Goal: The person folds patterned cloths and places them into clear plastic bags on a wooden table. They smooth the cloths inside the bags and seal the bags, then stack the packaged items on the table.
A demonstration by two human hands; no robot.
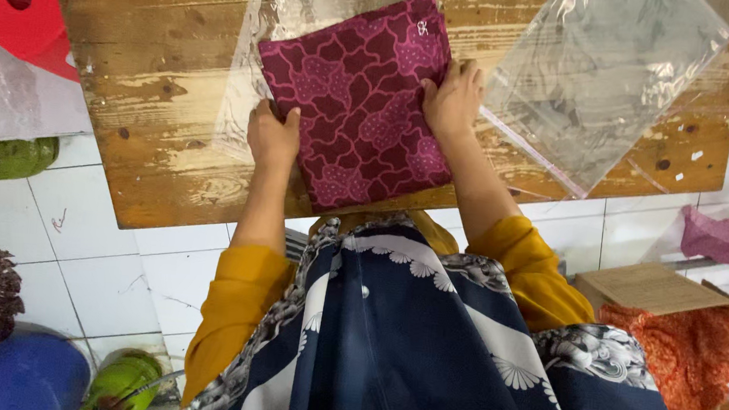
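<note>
On wooden table (154,99) — both hands grip folded maroon cloth (360,99).

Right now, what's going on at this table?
A person holds a folded maroon patterned cloth with both hands on a worn wooden table. The left hand grips its left edge and the right hand its right edge. The cloth's far end lies partly inside a clear plastic bag, the near end outside it. A second clear plastic bag lies to the right.

Folded cloth (360,99) on table (155,90), partly in bag (258,64); second bag (604,76) right.
</note>
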